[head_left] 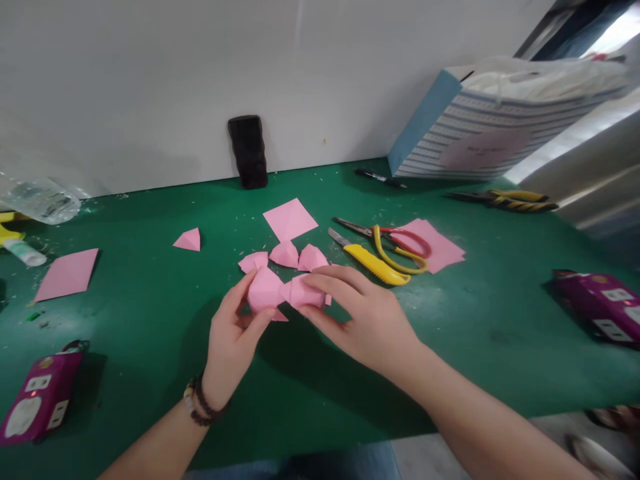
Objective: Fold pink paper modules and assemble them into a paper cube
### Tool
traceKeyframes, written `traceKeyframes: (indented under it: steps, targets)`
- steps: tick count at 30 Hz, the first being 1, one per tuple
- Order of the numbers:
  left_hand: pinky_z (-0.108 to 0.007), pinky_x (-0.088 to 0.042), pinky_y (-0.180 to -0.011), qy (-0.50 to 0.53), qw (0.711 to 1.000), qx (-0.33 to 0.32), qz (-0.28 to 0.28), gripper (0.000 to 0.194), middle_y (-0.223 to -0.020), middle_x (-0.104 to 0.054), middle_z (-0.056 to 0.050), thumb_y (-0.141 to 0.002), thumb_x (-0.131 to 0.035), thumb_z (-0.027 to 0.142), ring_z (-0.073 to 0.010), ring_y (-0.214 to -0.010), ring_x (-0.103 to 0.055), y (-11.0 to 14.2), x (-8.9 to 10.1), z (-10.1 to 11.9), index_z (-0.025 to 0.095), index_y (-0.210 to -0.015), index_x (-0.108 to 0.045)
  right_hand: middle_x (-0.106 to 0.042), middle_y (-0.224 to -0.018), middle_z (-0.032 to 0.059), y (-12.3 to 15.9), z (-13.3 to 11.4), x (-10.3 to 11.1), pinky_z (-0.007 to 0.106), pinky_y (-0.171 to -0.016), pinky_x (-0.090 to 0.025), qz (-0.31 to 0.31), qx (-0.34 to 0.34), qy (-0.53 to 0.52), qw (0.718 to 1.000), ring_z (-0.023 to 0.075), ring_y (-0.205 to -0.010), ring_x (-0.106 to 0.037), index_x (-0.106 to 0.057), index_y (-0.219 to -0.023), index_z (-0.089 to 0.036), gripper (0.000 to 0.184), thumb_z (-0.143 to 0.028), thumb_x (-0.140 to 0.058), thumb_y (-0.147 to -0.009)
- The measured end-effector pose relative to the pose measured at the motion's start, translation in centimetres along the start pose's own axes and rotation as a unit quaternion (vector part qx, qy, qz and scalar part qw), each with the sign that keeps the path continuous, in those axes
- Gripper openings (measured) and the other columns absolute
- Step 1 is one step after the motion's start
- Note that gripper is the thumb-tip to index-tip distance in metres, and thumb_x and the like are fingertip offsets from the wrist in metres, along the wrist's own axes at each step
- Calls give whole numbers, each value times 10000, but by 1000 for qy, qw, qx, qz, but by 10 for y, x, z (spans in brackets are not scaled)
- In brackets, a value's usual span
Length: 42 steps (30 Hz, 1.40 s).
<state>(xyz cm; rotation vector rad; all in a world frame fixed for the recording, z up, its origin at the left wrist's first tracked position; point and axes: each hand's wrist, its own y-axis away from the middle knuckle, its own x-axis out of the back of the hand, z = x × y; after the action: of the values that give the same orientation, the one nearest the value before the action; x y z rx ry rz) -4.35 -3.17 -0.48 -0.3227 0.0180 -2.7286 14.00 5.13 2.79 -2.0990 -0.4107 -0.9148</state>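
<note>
Pinched between my two hands is a folded pink paper bow (266,289), narrow in the middle and puffed at both ends. My left hand (234,337) grips its left end with thumb and fingers. The right end sits between the thumb and fingers of my right hand (367,320). Just behind the bow lie more folded pink paper pieces (285,254), partly covered by it and my fingers. Beyond them is a flat pink paper square (291,219). A yellow utility knife (377,264) and scissors (400,248) with red and yellow handles lie right of the hands.
Pink sheets (437,243) lie under the scissors, another sheet (67,273) at left. A folded piece (189,239) sits alone. A phone (248,152) leans on the wall. Pliers (520,200), a pen (380,178), a striped bag (475,127) and purple power strips (43,397) surround the area.
</note>
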Motion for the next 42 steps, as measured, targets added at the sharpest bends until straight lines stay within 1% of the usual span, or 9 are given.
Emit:
traceKeyframes:
  steps: [9,15,22,27,31,33,36,39,42]
  targets:
    - [-337,-579,-937,15,1000,8,-21,581,-1512,-463,-100,-894,-626,395,-282,-1309,-537,1,-1,-1,261,-1430,-445,-709,-1080,105,3,-1,-9,331,-717,-623,15,32,13,999,206,-878,-712,-661,-1092,-216,201,-243,-635,-895]
    - [-364,-595,-909,25,997,25,-66,579,-1470,-513,-82,-904,-608,404,-288,-1290,-552,1,0,-2,289,-1444,-435,-686,-1119,111,3,2,-9,350,-726,-630,5,30,-6,1000,206,-883,-705,-665,-1097,-219,199,-249,-625,-904]
    - [-384,-586,-914,-22,997,31,-65,557,-1426,-554,-71,-904,-604,410,-294,-1269,-560,1,2,-4,295,-1430,-460,-675,-1138,118,5,1,-15,351,-754,-632,20,39,-5,999,211,-927,-701,-653,-1120,-212,223,-216,-634,-898]
    - [-372,-574,-942,-12,997,27,-67,586,-1493,-487,-62,-903,-598,441,-289,-1282,-549,1,0,-3,301,-1449,-437,-685,-1102,118,5,1,-16,361,-754,-632,20,25,-5,999,228,-944,-702,-663,-1101,-205,213,-252,-655,-893]
    - [-356,-595,-898,44,995,52,-67,509,-1547,-417,-37,-975,-434,485,-278,-1279,-557,3,-1,-2,331,-1460,-418,-681,-1105,123,4,1,-15,370,-759,-631,21,20,-13,999,230,-941,-702,-669,-1098,-205,215,-263,-659,-891]
    - [-367,-551,-980,40,996,50,-57,471,-1570,-381,-12,-997,-377,475,-265,-1362,-474,3,-2,-2,344,-1445,-437,-680,-1109,134,4,0,-15,374,-761,-630,15,31,-24,999,233,-945,-701,-668,-1113,-187,226,-258,-642,-900]
    - [-399,-402,-1137,16,998,35,-57,469,-1592,-341,-6,-1001,-392,449,-244,-1435,-372,3,-2,-3,336,-1455,-425,-676,-1127,148,4,-1,-15,376,-770,-628,2,40,-39,998,223,-937,-703,-661,-1147,-159,241,-213,-573,-930]
    - [-411,-305,-1192,1,998,24,-62,476,-1588,-347,-22,-1000,-403,436,-233,-1429,-385,3,-4,-5,323,-1462,-417,-677,-1116,147,5,-2,-16,364,-762,-627,-2,39,-44,998,210,-916,-707,-667,-1145,-154,244,-190,-544,-938]
    - [-403,-310,-1187,-3,998,28,-64,475,-1573,-377,-33,-995,-417,435,-232,-1418,-404,3,-5,-6,314,-1454,-431,-685,-1102,145,5,-2,-17,361,-761,-627,-1,38,-47,998,217,-927,-706,-671,-1140,-147,241,-207,-553,-939]
